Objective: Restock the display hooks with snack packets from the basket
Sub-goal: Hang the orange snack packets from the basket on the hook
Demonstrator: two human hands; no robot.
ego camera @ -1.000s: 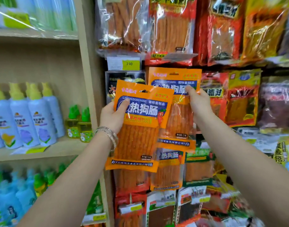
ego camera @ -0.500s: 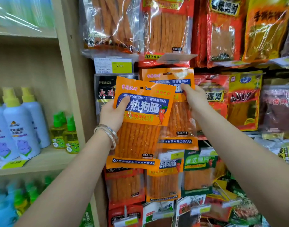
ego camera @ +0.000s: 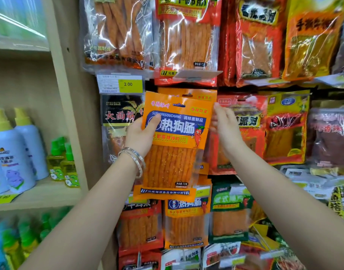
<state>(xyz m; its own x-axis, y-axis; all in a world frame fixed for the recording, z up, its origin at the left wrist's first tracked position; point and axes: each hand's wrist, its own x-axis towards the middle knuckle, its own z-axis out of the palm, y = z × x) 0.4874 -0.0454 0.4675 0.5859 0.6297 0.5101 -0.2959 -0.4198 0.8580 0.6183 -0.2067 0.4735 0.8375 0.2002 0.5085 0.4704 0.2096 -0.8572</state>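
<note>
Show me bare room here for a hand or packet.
Bare: the shelf board in front of the green bottles, and the space above the spray bottles. Crowded: hanging packets overlap all around the held orange packet.

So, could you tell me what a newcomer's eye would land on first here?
The bright orange snack packet, held up at centre by the left hand, with the right hand beside its right edge. Then the yellow-capped spray bottles on the wooden shelf at left.
</note>
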